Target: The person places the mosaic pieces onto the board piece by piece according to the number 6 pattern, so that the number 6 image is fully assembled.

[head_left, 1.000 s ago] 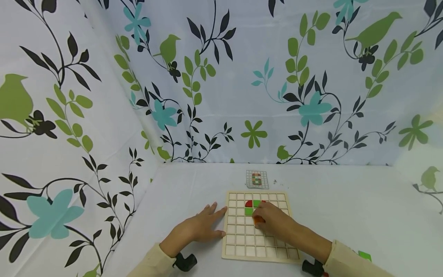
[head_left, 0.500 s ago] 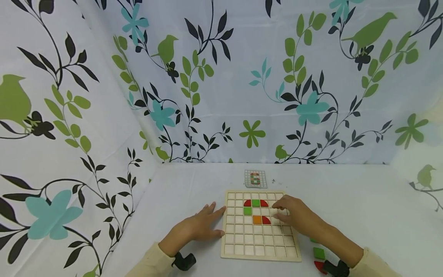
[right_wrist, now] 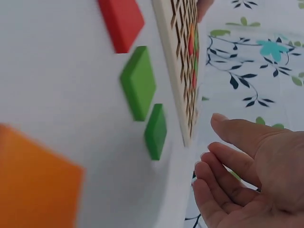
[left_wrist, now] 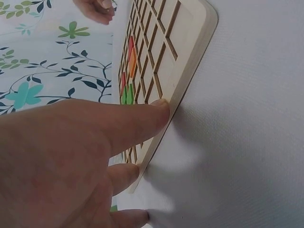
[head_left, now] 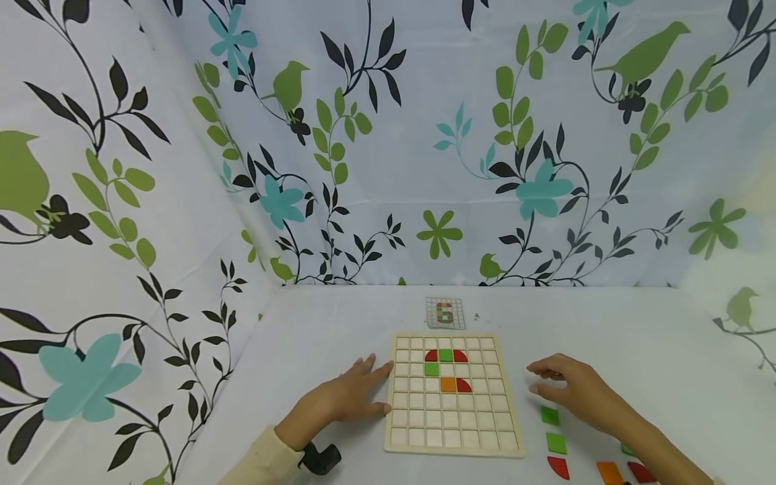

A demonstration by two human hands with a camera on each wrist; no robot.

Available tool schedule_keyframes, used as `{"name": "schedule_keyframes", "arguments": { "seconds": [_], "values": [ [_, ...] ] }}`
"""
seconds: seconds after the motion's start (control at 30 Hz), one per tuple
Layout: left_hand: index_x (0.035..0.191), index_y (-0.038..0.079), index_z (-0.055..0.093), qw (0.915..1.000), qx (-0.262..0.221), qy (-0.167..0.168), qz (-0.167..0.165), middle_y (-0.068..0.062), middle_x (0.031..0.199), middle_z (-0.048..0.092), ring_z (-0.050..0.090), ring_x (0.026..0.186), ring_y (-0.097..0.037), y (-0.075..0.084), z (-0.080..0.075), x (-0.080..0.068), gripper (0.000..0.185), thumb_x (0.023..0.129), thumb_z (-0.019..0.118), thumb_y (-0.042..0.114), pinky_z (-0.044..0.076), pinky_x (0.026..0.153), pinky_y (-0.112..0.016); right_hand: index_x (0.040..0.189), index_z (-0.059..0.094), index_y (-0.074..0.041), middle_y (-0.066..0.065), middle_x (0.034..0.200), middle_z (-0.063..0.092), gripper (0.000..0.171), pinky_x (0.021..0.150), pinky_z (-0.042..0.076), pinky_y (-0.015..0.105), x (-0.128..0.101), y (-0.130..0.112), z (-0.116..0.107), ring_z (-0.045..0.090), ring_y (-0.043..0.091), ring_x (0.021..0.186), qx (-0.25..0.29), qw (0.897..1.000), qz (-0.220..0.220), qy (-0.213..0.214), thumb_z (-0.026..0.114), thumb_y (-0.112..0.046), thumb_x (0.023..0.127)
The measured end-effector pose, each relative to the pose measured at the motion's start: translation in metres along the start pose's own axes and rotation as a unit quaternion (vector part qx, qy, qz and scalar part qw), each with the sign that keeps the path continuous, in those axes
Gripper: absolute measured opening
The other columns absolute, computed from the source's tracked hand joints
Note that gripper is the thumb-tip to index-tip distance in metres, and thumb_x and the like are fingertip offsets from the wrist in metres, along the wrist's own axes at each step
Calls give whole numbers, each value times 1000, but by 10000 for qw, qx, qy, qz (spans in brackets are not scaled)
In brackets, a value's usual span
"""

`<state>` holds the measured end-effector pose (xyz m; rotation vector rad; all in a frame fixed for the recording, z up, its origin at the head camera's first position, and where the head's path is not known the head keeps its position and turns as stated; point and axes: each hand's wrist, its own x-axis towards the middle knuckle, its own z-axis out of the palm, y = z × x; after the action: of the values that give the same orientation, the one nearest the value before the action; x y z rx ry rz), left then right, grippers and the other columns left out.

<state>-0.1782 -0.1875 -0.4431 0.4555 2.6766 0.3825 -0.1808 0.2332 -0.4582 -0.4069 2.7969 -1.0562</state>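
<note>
A wooden grid board (head_left: 451, 441) lies on the white table, with red quarter-round, green square and orange square tiles in its upper cells. The orange tile (head_left: 448, 384) sits beside a red tile (head_left: 463, 384) in one row. At the board's left edge my left hand (head_left: 342, 399) rests with fingers spread; in the left wrist view its thumb (left_wrist: 159, 114) touches the wooden rim. My right hand (head_left: 576, 391) is off the board's right side, above the loose tiles. In the right wrist view its fingers are loosely bent, with nothing between them.
Right of the board lie a green tile (head_left: 550, 415), another green tile (head_left: 556, 443) and a red tile (head_left: 558, 467). An orange square (head_left: 609, 473) and more tiles lie near the right forearm. A small pattern card (head_left: 445, 323) lies behind the board. A patterned curtain (head_left: 364, 202) hangs behind the table.
My right hand has let go of the orange tile in the grid and moved right, off the board toward the loose tiles. The left hand has stayed at the board's edge.
</note>
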Motion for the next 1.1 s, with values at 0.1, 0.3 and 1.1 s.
{"name": "schedule_keyframes", "arguments": {
  "seconds": [0.1,0.3,1.1],
  "values": [
    [158,25,33,10000,21,-14,24,-14,163,22,19,148,-38,-2,1,2,79,92,67,51,32,108,-63,122,68,-11,0,120,66,47,92,53,46,-11,9,1,60,24,110,35,9995,315,-93,78,-40,87],
    [159,25,33,10000,66,4,-10,-14,163,22,19,148,-38,-4,-1,3,79,93,67,51,32,108,-63,117,69,-12,-4,115,66,45,94,51,44,-23,21,7,61,22,110,-183,9996,233,-42,82,-38,83],
    [159,24,32,10000,-15,-9,78,-15,163,22,19,148,-38,-4,3,3,79,93,67,51,31,108,-64,114,70,-14,-7,110,62,39,90,53,41,-37,27,10,61,19,103,-517,9985,163,78,82,-34,83]
  ]
}}
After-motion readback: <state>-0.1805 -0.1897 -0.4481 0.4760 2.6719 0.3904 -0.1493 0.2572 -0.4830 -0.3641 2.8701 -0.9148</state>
